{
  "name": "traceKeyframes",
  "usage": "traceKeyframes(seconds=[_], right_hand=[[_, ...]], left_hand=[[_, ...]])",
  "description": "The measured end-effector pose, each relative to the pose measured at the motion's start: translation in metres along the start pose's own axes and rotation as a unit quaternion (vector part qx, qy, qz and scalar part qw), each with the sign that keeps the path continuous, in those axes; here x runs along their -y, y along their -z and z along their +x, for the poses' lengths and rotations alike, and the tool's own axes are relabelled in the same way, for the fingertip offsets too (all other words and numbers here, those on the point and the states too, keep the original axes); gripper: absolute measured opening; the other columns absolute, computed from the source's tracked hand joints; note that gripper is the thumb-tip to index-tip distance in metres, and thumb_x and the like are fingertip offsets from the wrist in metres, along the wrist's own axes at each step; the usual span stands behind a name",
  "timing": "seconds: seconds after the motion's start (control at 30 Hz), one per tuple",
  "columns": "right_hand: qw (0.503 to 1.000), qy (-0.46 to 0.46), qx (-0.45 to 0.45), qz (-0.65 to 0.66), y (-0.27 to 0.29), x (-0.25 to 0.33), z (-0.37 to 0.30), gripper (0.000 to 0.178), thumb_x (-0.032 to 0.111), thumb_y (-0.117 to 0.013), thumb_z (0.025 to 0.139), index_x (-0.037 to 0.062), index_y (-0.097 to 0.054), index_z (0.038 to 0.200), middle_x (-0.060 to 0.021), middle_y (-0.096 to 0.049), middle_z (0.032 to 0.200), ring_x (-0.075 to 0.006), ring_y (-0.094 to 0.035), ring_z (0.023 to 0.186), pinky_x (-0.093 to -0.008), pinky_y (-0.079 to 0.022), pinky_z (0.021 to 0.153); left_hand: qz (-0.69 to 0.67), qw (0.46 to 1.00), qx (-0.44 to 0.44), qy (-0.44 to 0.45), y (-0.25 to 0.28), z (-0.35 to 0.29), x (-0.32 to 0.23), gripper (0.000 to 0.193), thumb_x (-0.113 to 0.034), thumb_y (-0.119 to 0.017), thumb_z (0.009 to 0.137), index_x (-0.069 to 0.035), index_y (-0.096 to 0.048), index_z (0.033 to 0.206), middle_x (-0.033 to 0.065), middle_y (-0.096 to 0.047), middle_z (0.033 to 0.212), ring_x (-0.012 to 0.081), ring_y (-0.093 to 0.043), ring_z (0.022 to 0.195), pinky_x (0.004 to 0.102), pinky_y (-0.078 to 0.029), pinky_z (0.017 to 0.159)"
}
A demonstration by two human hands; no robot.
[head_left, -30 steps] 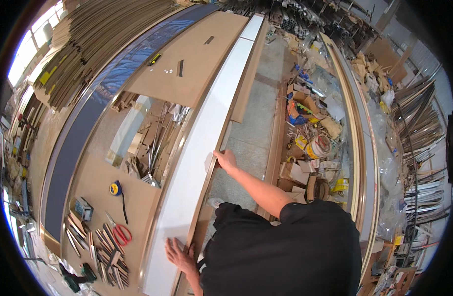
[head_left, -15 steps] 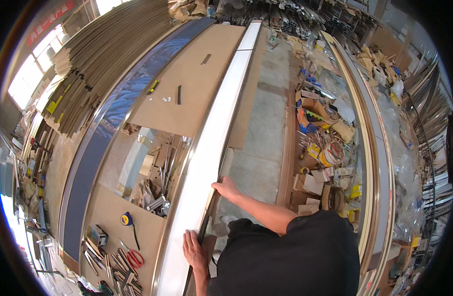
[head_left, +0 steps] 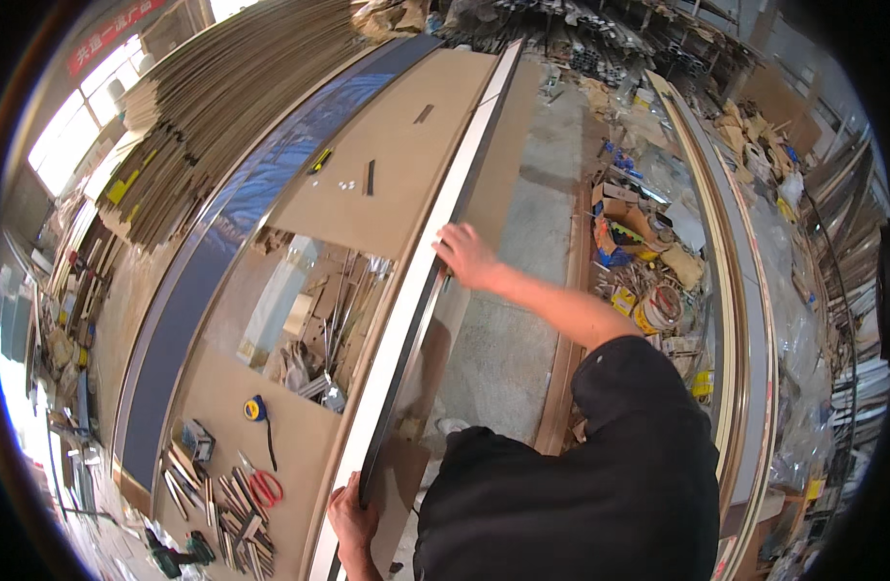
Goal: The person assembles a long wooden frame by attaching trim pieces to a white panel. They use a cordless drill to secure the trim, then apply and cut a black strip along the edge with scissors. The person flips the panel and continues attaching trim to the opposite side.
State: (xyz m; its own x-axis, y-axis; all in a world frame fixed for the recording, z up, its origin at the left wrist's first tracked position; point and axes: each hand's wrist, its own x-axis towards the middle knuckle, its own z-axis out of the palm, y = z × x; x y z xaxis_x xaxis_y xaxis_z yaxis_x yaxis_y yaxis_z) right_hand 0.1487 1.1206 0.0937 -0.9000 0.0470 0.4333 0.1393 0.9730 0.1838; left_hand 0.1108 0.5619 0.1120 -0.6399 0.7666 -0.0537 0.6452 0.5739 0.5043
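Note:
A long white panel (head_left: 406, 315) with metal-coloured edging runs from near to far in front of me, tilted on its long side. Its dark side (head_left: 411, 339) faces me. My right hand (head_left: 467, 257) is closed over the panel's right edge about midway along, fingertips on the white face and the palm side hidden. Nearer to me, my left hand (head_left: 353, 518) grips the same edge, thumb and fingers bent round it. Beneath the panel is a brown board-topped table (head_left: 300, 441).
On the table's near part are a tape measure (head_left: 256, 409), red-handled scissors (head_left: 264, 487) and several short strips (head_left: 234, 523). A dark blue panel (head_left: 179, 387) lies to the left. At right are a cluttered heap with a bucket (head_left: 658, 308) and long upright-edged profiles (head_left: 731, 339).
The white panel has tipped up, so its white face looks narrower and more dark side shows. My right hand has moved farther along the edge; my left has moved nearer and curled round it.

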Motion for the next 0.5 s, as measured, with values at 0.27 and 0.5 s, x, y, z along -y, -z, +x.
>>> traceKeyframes(seconds=[0.27, 0.5], right_hand=[[0.978, 0.177, 0.080, 0.072, -0.031, -0.069, 0.035, 0.023, 0.008, -0.073, 0.059, 0.0073, -0.061, 0.079, -0.0129, -0.063, 0.083, -0.0349, -0.062, 0.086, -0.0462, -0.050, 0.077], [0.939, 0.266, 0.206, 0.066, 0.028, 0.017, 0.044, 0.018, 0.005, -0.070, 0.066, 0.0055, -0.056, 0.077, -0.0174, -0.060, 0.078, -0.0409, -0.059, 0.080, -0.0508, -0.047, 0.071]], left_hand=[[-0.017, 0.999, -0.030, 0.004, 0.014, -0.092, 0.028, 0.064, 0.001, -0.062, 0.061, -0.010, -0.062, 0.124, 0.0148, -0.070, 0.110, 0.0358, -0.066, 0.085, 0.0448, -0.054, 0.079], [-0.080, 0.983, 0.019, 0.166, 0.062, -0.183, 0.031, 0.053, -0.002, -0.063, 0.065, -0.013, -0.068, 0.117, 0.0138, -0.070, 0.086, 0.0358, -0.066, 0.082, 0.0462, -0.052, 0.072]])
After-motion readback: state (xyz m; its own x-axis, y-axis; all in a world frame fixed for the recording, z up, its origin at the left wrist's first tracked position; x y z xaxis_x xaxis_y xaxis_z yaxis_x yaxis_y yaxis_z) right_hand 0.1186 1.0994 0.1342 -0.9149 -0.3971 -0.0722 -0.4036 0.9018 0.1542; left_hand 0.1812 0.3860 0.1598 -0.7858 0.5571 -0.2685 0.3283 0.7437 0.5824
